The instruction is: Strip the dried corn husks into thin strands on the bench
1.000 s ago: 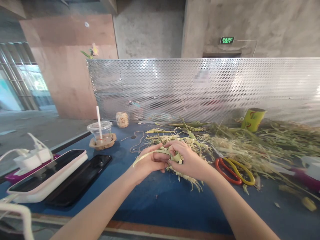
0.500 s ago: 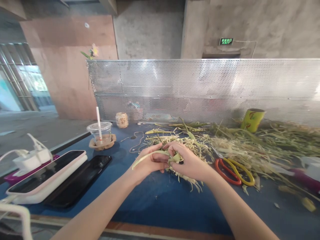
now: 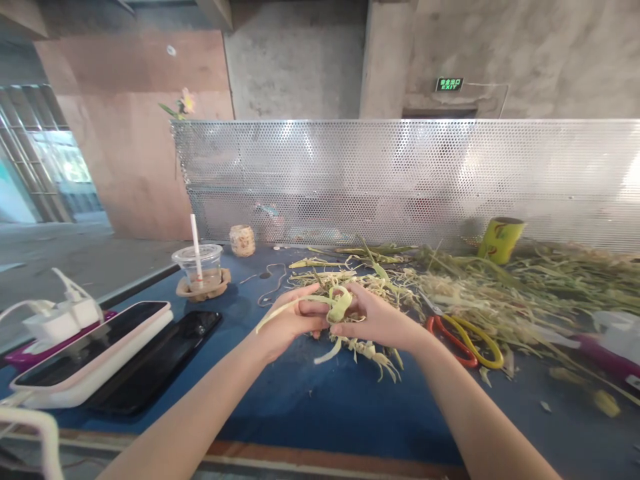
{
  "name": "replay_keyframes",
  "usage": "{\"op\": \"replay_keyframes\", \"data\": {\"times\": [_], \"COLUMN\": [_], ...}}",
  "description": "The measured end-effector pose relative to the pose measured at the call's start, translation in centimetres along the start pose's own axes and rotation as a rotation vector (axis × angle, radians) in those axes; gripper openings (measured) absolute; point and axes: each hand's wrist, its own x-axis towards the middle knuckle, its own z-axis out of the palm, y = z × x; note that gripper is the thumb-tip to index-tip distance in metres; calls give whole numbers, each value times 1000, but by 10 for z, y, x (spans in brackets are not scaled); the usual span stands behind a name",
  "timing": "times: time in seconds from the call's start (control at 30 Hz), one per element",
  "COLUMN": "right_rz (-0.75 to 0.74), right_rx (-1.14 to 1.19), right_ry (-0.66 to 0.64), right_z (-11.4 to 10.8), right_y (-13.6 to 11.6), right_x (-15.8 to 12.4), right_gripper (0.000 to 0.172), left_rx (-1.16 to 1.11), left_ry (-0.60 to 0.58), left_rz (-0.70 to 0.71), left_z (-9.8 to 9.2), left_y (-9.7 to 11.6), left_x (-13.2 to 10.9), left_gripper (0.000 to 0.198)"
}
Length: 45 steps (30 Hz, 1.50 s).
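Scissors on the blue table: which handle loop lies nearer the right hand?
The red loop. It lies on the side toward the right hand, while the yellow loop sits farther off, beyond the red one.

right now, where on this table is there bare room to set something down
The widest bare patch is blue tabletop between the left hand, right hand and the near edge; a smaller one separates the black phone from the left hand. Shredded leaves crowd the space beyond the hands; scissors and green leaves crowd the right.
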Motion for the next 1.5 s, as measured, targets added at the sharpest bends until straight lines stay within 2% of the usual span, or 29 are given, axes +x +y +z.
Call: {"op": "replay_keyframes", "data": {"times": [0.07, 0.17, 0.27, 0.33, 0.43, 0.6, 0.7, 1.0, 1.17, 1.3, 1.4, 1.5], "right_rz": [-44, -102, -80, -34, -21, -85, -129, -152, -92, -109, -126, -132], "right_rx": [29, 166, 296, 291, 233, 164, 144, 262, 360, 375, 407, 385], "right_ry": [21, -64, -105, -86, -86, 30, 25, 169, 238, 269, 300, 278], "right_z": [4, 8, 12, 13, 14, 15, 16, 11, 3, -2, -4, -4], "right_y": [-1, -3, -2, 0, 3, 1, -2, -2, -7, -7, -3, 0], "right_x": [1, 2, 4, 6, 8, 8, 8, 10, 10, 10, 11, 11], "right_gripper": [55, 53, 57, 49, 26, 25, 22, 14, 26, 25, 24, 23], "left_rx": [-3, 16, 34, 41, 53, 76, 80, 125, 156, 184, 176, 203], "left_ry": [-1, -3, -25, -61, -90, 7, 54, 59, 58, 99, 73, 74], "left_rz": [3, 31, 58, 65, 81, 109, 114, 81, 5, 33, 3, -74], "left_z": [0, -2, -4, -4, -4, -3, -3, 1, -5, -16, -24, -30], "left_y": [-2, -4, -6, -6, -5, -3, -2, 2, -2, -11, -17, -22], "left_x": [0, 0, 0, -1, -1, 0, 1, -5, -14, -29, -43, -56], "left_gripper": [104, 106, 106, 106, 112, 124, 128, 124, 125, 117, 112, 107]}}
